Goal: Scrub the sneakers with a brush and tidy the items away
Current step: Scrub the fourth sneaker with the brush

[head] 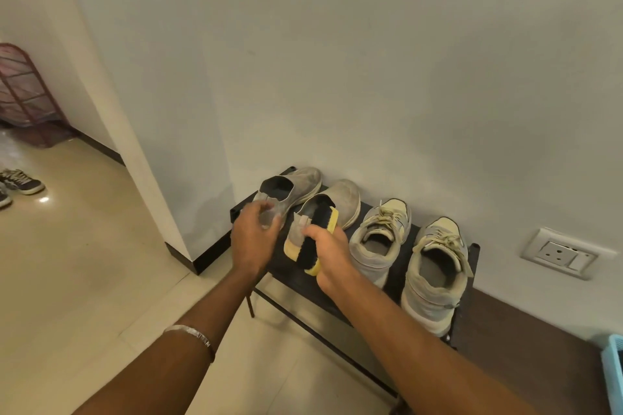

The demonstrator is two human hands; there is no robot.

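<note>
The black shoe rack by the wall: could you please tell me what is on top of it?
On the rack stand two grey slip-ons and two laced sneakers. The right hand holds a yellow brush, covering one slip-on's heel.

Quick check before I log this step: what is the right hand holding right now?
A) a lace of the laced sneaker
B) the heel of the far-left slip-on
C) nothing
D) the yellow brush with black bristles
D: the right hand grips the yellow brush, bristles up, over the second grey slip-on.
</note>
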